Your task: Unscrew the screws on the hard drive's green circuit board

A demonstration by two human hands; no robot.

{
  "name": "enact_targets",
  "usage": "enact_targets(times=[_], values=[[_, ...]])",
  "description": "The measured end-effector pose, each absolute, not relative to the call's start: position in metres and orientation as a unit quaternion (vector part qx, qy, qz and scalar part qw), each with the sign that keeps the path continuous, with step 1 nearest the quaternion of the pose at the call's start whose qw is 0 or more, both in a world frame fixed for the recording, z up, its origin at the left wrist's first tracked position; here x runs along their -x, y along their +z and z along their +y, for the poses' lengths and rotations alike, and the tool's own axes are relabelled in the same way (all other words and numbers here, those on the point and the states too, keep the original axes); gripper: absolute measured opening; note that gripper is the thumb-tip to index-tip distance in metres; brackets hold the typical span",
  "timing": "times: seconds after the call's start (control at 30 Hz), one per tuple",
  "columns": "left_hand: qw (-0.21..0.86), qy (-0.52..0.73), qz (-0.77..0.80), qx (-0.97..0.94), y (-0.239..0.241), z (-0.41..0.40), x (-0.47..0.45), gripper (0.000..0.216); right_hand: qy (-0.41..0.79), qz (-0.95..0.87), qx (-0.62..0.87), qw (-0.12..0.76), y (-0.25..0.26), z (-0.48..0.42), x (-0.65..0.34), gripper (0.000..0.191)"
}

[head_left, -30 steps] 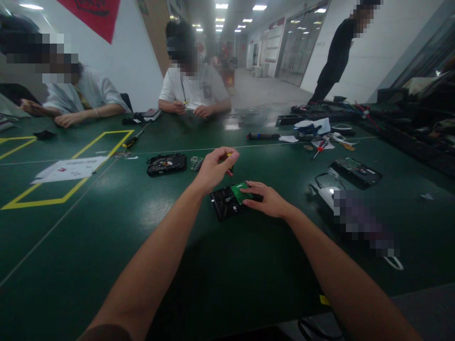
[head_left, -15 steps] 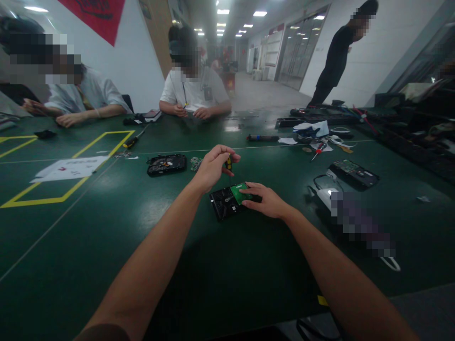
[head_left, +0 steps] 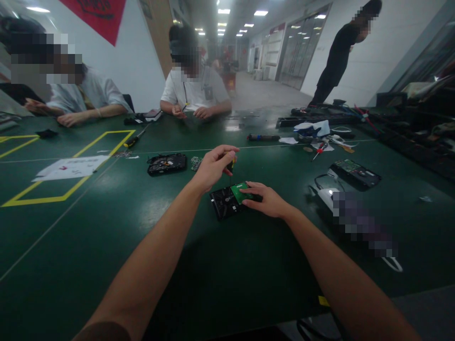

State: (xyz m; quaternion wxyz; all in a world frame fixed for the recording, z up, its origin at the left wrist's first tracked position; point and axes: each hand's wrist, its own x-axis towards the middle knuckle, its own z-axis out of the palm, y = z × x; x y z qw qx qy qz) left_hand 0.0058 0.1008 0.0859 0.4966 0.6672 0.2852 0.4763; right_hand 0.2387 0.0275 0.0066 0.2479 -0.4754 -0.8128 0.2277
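Observation:
My left hand [head_left: 212,166] is closed around the black-and-yellow handle of a small screwdriver [head_left: 233,165]. The thin shaft stands nearly upright, its tip at the far edge of a black hard drive [head_left: 223,202], beside a green circuit board [head_left: 238,191] on the drive. Whether the tip sits in a screw is too small to tell. My right hand [head_left: 267,199] grips the right end of the drive, fingers over the board and thumb at the near side. The drive lies flat on the green table [head_left: 220,265], its right end hidden under that hand.
Another hard drive [head_left: 167,164] and a pile of small screws [head_left: 196,163] lie left of my hands. To the right are a third drive [head_left: 355,173] and a white cabled device [head_left: 325,194]. Tools and cloth lie farther back. Two people sit opposite; one person [head_left: 332,61] stands behind.
The fingers of my left hand have shifted around the screwdriver handle, and the handle leans slightly more to the right. My right hand and the hard drive stay in place.

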Motion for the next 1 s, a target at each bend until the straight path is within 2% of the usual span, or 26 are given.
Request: enact_targets(times=[0.13, 0.23, 0.33, 0.53, 0.83, 1.0], values=[[0.571, 0.486, 0.278, -0.601, 0.0865, 0.1011, -0.0056, 0.015, 0.225, -0.813, 0.478, 0.245, 0.0050, 0.0284, -0.2394, 0.051], [0.589, 0.488, 0.271, -0.585, 0.0872, 0.1006, -0.0066, 0.014, 0.223, -0.813, 0.477, 0.249, 0.0043, 0.0284, -0.2393, 0.050], [0.570, 0.490, 0.276, -0.599, 0.0867, 0.1006, -0.0076, 0.015, 0.224, -0.813, 0.474, 0.251, 0.0052, 0.0278, -0.2389, 0.050], [0.467, 0.493, 0.300, -0.670, 0.0852, 0.1012, -0.0068, 0.027, 0.226, -0.813, 0.475, 0.248, 0.0040, 0.0288, -0.2398, 0.052], [0.563, 0.502, 0.304, -0.582, 0.0859, 0.1002, -0.0115, 0.012, 0.218, -0.817, 0.476, 0.243, 0.0041, 0.0289, -0.2390, 0.051], [0.506, 0.507, 0.333, -0.613, 0.0865, 0.1030, -0.0096, 0.016, 0.217, -0.816, 0.477, 0.244, 0.0028, 0.0295, -0.2394, 0.052]])
